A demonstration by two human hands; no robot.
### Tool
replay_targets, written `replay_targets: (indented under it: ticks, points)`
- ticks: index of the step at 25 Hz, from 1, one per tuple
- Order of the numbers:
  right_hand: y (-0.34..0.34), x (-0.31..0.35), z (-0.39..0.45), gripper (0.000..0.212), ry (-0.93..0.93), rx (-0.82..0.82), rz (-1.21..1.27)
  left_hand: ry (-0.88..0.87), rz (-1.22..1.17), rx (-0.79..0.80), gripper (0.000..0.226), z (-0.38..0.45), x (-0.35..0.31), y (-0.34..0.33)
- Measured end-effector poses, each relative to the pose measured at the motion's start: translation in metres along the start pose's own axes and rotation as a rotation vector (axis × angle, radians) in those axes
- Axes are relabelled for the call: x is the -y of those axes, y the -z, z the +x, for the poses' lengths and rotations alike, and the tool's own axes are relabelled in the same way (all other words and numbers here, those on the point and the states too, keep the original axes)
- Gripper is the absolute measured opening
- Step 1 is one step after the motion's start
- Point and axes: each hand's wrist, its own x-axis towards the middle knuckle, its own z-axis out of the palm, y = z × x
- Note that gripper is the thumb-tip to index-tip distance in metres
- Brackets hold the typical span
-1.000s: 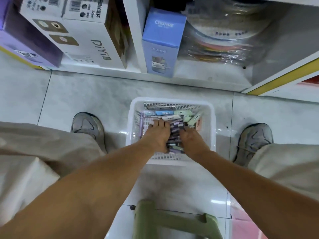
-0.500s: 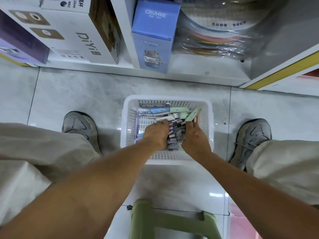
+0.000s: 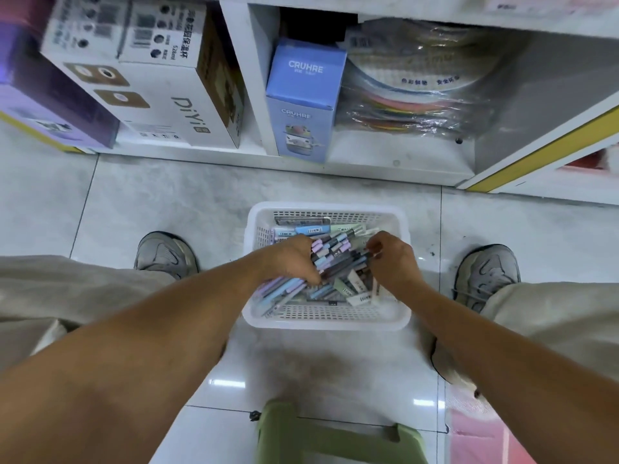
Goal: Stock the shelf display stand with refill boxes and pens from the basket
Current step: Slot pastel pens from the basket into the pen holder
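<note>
your left hand is clenched on a bundle of pens, now raised clear of the pile where a second ago both hands pressed down; right hand pinches its far end. white basket on floor holds the refill boxes. gathering done; shelf next.

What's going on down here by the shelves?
A person is bent over a white basket on the floor between their shoes, both hands in it. The left hand is closed around a bundle of pastel pens, and the right hand pinches the other end of the bunch. Small refill boxes lie in the basket too. Nothing has gone onto a shelf yet.
</note>
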Motion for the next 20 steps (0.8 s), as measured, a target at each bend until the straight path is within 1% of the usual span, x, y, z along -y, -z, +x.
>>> replay_targets:
  ticks: [2, 3, 4, 6, 8, 9, 11, 13, 15, 18, 20]
  points:
    - [0.008, 0.005, 0.001, 0.025, 0.016, 0.099, -0.055, -0.021, -0.069, -0.004, 0.036, -0.011, -0.003, 0.009]
    - [0.013, 0.009, 0.001, 0.024, 0.007, 0.158, -0.042, -0.020, -0.097, -0.009, 0.035, -0.017, -0.006, 0.013]
    - [0.018, 0.013, 0.000, 0.023, -0.029, 0.219, 0.032, -0.018, -0.119, -0.012, 0.035, -0.023, -0.009, 0.017]
    - [0.031, 0.022, -0.004, 0.026, -0.129, 0.314, 0.266, -0.013, -0.154, -0.011, 0.035, -0.035, -0.018, 0.025]
    - [0.047, 0.031, -0.008, 0.032, -0.190, 0.353, 0.413, 0.000, -0.208, -0.004, 0.037, -0.048, -0.027, 0.035]
    - [0.055, 0.035, -0.011, 0.031, -0.206, 0.366, 0.508, -0.010, -0.230, -0.001, 0.034, -0.057, -0.033, 0.040]
    - [0.074, 0.047, -0.017, 0.022, -0.226, 0.381, 0.771, -0.060, -0.258, 0.011, 0.030, -0.077, -0.046, 0.049]
    - [0.094, 0.058, -0.024, 0.021, -0.227, 0.386, 1.007, -0.124, -0.297, 0.004, 0.031, -0.100, -0.060, 0.054]
    - [0.116, 0.070, -0.034, 0.018, -0.173, 0.362, 1.122, -0.185, -0.372, 0.003, 0.031, -0.122, -0.073, 0.058]
    - [0.154, 0.092, -0.056, 0.012, -0.011, 0.274, 1.122, -0.244, -0.448, 0.049, 0.031, -0.158, -0.098, 0.070]
    - [0.182, 0.111, -0.075, 0.013, 0.112, 0.139, 1.062, -0.301, -0.451, 0.073, 0.027, -0.186, -0.117, 0.079]
